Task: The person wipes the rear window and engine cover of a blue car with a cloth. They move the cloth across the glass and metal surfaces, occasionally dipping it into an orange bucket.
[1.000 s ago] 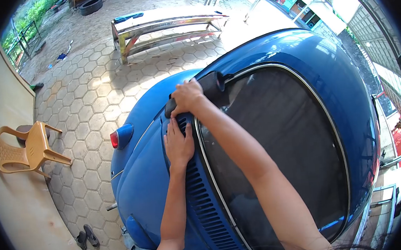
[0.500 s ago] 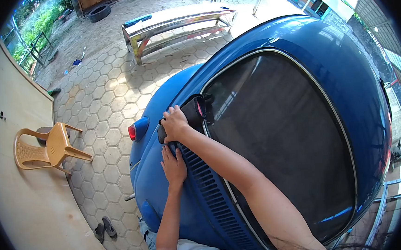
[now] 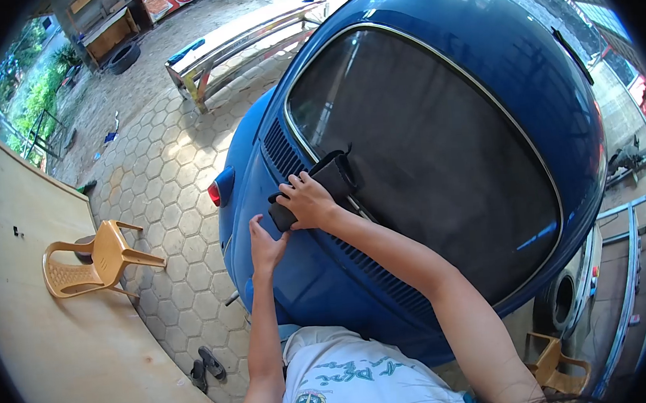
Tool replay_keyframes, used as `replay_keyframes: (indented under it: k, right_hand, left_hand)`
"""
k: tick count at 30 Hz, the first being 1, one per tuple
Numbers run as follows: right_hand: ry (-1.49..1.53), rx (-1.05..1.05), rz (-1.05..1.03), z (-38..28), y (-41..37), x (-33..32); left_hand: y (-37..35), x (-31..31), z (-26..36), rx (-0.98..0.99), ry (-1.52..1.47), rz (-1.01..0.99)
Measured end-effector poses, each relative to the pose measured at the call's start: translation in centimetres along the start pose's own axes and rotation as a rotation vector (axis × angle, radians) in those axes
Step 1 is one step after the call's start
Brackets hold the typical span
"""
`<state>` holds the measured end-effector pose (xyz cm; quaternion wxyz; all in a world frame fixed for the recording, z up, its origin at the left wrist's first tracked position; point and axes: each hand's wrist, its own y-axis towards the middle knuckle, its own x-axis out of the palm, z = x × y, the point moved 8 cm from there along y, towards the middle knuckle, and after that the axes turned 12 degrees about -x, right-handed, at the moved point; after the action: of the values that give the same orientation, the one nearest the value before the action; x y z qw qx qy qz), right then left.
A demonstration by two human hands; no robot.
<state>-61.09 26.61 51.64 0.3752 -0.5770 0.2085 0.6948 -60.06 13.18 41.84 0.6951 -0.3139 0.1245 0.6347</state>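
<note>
A black fabric pouch (image 3: 334,172) lies across the slatted vent of a blue car (image 3: 358,274), its upper end over the edge of the dark rear window (image 3: 440,156). My right hand (image 3: 309,202) is wrapped over its lower part, fingers curled round it. Close by the pouch's lower end, my left hand (image 3: 268,246) is at the blue engine lid with its fingers stretched and thumb apart. The palm side of my right hand is hidden.
A tan plastic chair (image 3: 106,258) stands by a pale wooden panel (image 3: 37,289) on the left. Dark shoes (image 3: 211,363) lie on the paving. Beyond the car are a long bench (image 3: 244,42) and a tire (image 3: 124,58). Another tire (image 3: 564,297) is at the right.
My right hand has moved the pouch toward me along the vent, uncovering slats on the far side. My left hand's fingers have spread from lying flat. The view has shifted too.
</note>
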Motion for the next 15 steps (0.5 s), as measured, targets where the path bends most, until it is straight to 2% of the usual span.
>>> replay_keyframes:
  k: [3,6,7,10,15]
  right_hand:
    - [-0.008,0.035,0.077,-2.3,-4.5,-0.6]
    - [-0.070,0.032,0.218,-4.6,-7.7,-0.8]
    - [-0.093,0.029,0.273,-5.5,-8.7,-1.0]
    - [0.013,0.195,0.267,-6.9,-13.3,-0.9]
    - [-0.019,0.348,0.295,-10.8,-22.3,-1.0]
  left_hand:
    - [-6.3,0.1,7.1,0.542,0.143,0.093]
    - [-8.6,2.4,7.6,0.470,0.120,-0.096]
    - [-9.5,2.7,7.5,0.549,0.127,-0.041]
    - [-12.3,4.3,7.3,0.647,0.161,-0.151]
    - [-18.5,7.7,7.8,0.946,0.170,-0.119]
